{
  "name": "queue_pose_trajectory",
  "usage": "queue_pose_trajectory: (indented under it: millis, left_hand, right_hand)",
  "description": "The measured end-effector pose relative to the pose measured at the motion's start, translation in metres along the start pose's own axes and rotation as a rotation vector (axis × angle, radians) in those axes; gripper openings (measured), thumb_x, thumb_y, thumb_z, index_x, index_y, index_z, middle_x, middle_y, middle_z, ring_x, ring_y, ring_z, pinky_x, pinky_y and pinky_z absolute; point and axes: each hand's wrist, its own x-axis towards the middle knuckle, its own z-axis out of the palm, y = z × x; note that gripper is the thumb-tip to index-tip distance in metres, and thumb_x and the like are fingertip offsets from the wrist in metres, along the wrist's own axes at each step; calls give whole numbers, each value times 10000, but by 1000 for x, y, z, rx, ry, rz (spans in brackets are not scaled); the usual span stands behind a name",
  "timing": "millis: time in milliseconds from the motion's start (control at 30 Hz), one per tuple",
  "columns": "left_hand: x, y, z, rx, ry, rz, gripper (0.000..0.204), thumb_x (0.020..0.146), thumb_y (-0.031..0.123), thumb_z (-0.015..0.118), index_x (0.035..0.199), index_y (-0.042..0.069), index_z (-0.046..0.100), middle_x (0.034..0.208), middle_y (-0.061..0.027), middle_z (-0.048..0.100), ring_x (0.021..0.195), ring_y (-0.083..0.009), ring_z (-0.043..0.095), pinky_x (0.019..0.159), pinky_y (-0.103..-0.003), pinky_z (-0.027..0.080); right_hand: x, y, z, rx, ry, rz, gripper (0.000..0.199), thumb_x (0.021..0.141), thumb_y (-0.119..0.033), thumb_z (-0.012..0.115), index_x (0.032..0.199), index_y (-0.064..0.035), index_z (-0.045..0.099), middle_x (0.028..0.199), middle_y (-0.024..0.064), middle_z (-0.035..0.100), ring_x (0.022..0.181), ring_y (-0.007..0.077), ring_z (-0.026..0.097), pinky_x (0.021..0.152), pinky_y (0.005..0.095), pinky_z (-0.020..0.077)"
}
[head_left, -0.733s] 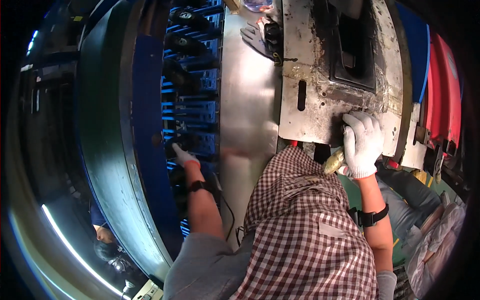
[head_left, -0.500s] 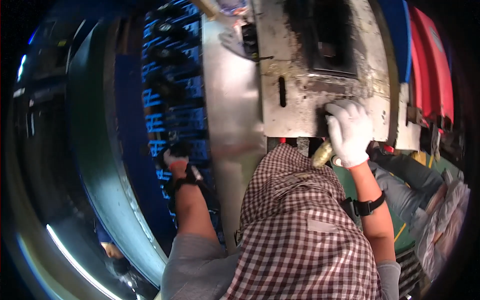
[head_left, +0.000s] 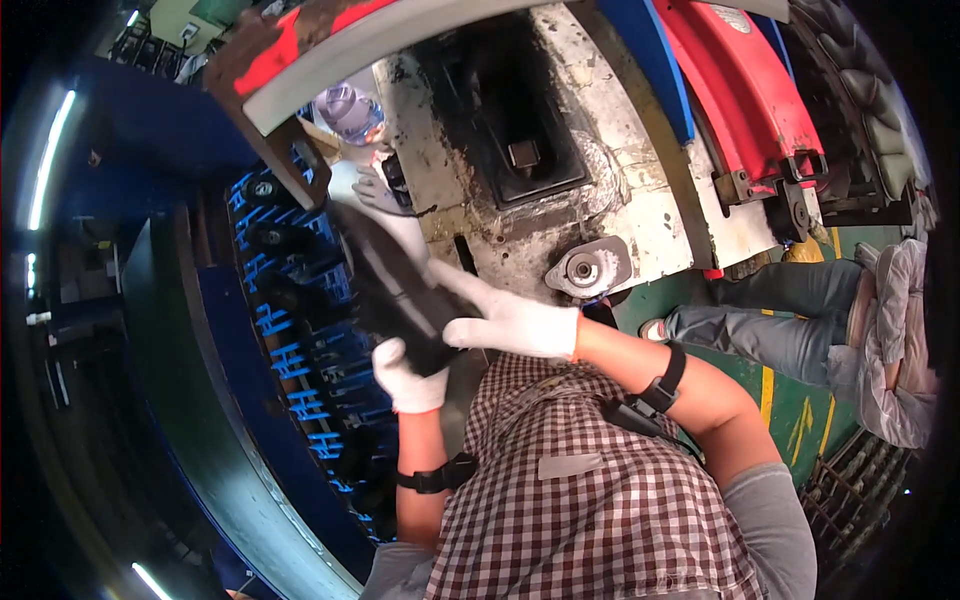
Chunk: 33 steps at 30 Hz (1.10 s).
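Observation:
Both my gloved hands are on a long black shoe, smeared by motion, held in front of my apron. My left hand grips its near end from below, thumb up. My right hand reaches across from the right, fingers along the shoe's side and thumb over its near end. Behind it, a blue rack carries several dark shoe-like pieces. To the right stands a stained pale worktable with a dark rectangular recess.
A grey oval plate with a round knob sits at the worktable's near corner. A metal frame with red paint arches over the far left. Red machinery stands right. A person's grey-trousered leg is at the right, over green floor.
My left hand has come up from the rack, and the shoe is now between both hands. My right hand has left the table edge and moved left. The view has turned.

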Motion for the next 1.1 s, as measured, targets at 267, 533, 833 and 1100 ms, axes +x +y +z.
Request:
queue_pose_trajectory:
  millis: [267,533,833,1100]
  left_hand:
    - [62,4,139,703,-24,422,790,974,198,626,1643,23,244,1600,-233,437,1482,-328,423,1237,-440,271]
    - [34,28,198,852,-98,1069,666,981,70,560,1602,28,323,1534,-232,494,1439,-352,470,1219,-502,325]
    - [32,89,267,1024,-222,1361,638,986,87,538,1590,14,347,1517,-247,518,1428,-352,496,1234,-502,313]
    - [78,108,387,1555,-698,1312,547,1000,240,626,1469,-15,509,1471,-223,549,1389,-313,505,1188,-407,359]
  right_hand:
    - [26,-23,-91,-324,710,5,822,786,-392,754,1544,-198,502,1343,279,521,1279,431,572,1113,437,463]
    - [80,-12,-135,-839,844,296,643,835,-359,733,1440,-230,558,1228,223,569,1139,415,617,905,497,564]
    - [80,9,-116,-1047,754,215,633,811,-275,786,1405,-210,578,1194,184,566,1131,366,610,860,477,581]
    - [76,3,-117,-1052,722,251,680,807,-292,797,1441,-215,562,1218,179,568,1148,354,611,861,465,593]
